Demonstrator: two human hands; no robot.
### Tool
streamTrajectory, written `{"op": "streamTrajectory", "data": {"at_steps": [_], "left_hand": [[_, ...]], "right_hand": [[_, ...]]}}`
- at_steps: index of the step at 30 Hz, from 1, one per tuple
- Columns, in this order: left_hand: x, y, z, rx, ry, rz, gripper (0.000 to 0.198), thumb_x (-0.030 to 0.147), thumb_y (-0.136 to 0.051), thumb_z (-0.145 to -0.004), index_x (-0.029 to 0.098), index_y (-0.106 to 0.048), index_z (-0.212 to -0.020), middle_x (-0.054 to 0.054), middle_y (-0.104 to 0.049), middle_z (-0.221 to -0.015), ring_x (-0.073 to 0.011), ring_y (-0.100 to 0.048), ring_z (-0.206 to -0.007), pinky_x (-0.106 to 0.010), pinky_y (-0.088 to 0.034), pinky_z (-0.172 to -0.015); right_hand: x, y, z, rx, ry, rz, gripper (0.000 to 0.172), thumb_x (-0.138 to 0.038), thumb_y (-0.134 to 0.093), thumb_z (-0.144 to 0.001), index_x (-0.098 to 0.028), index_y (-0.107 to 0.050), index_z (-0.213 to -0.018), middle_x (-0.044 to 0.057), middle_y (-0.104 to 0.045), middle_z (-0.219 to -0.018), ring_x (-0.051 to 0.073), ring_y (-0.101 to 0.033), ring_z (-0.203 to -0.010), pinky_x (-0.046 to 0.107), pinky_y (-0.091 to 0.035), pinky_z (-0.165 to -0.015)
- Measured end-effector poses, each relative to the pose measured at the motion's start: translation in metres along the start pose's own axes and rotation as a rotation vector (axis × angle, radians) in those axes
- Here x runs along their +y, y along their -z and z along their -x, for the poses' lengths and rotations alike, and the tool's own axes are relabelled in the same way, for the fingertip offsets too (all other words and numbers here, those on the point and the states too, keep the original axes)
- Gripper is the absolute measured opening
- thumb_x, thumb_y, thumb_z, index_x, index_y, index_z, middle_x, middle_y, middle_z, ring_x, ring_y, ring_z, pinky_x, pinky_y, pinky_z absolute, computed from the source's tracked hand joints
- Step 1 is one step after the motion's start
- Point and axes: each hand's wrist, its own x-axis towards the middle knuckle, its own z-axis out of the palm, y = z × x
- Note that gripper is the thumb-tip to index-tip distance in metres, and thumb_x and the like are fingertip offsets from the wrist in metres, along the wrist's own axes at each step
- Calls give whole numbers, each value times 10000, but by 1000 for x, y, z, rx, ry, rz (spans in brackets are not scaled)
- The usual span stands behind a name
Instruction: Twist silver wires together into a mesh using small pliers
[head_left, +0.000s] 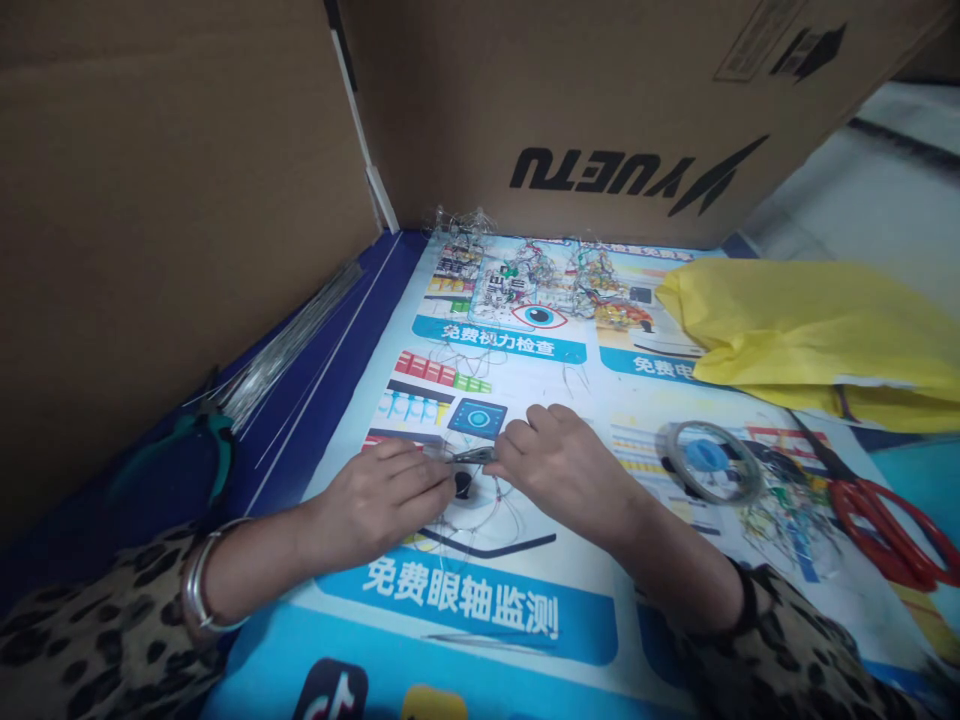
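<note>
Over the printed poster (pixel 465 600), my left hand (pixel 390 490) and my right hand (pixel 555 470) face each other, fingers closed. A short twisted bundle of thin wires (pixel 474 456) spans the gap between them, pinched at both ends. Loose thin wire loops (pixel 480 530) hang below the fingers and spread on the poster. A small dark round spot shows by my left fingertips; I cannot tell whether it is print or an object. A few straight wires (pixel 487 640) lie nearer to me on the poster.
Cardboard walls (pixel 450 110) stand left and behind. Straight wires (pixel 292 340) and green-handled pliers (pixel 217 450) lie at left. Tangled wire pieces (pixel 540 270) sit at the back. To the right are a tape roll (pixel 709 462), red scissors (pixel 885 510), wire scraps (pixel 795 510) and yellow cloth-like material (pixel 817 330).
</note>
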Motion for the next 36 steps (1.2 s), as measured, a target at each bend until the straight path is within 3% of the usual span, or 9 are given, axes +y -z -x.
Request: {"op": "streamTrajectory", "data": {"at_steps": [26, 36], "left_hand": [[0, 0, -1, -13, 27, -15, 200, 96, -445, -855, 147, -600, -971, -55, -682, -936, -155, -628, -813, -297, -493, -725], [-1, -2, -1, 11, 74, 30, 227, 74, -531, -801, 152, -590, -1006, -67, -678, -989, -181, -631, -876, -315, -500, -745]], "right_hand": [[0, -3, 1, -30, -20, -18, 237, -341, -455, -890, -171, -566, -768, 49, -574, -705, 183, -452, -694, 301, -220, -579], [16, 16, 16, -15, -228, -131, 324, -433, -450, -876, -177, -589, -734, 40, -589, -717, 158, -472, -700, 283, -264, -623]]}}
